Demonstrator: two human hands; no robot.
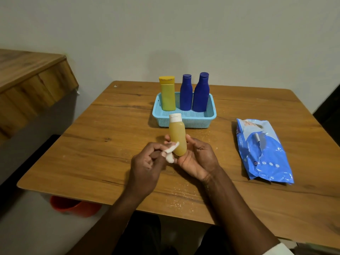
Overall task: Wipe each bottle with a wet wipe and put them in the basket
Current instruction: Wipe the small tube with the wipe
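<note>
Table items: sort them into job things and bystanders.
Job: amber bottle in right hand; wet wipe in left hand; basket holding yellow bottle, two blue bottles; wipes pack.
Bystanders: orange bucket; wooden shelf.

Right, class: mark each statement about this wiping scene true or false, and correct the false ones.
1. Three bottles stand in the basket. True.
2. The left hand pinches the wet wipe. True.
3. The right hand holds a blue bottle. False: it holds the amber bottle with a white cap.
4. The wipes packet lies inside the basket. False: it lies on the table, right of the basket.
</note>
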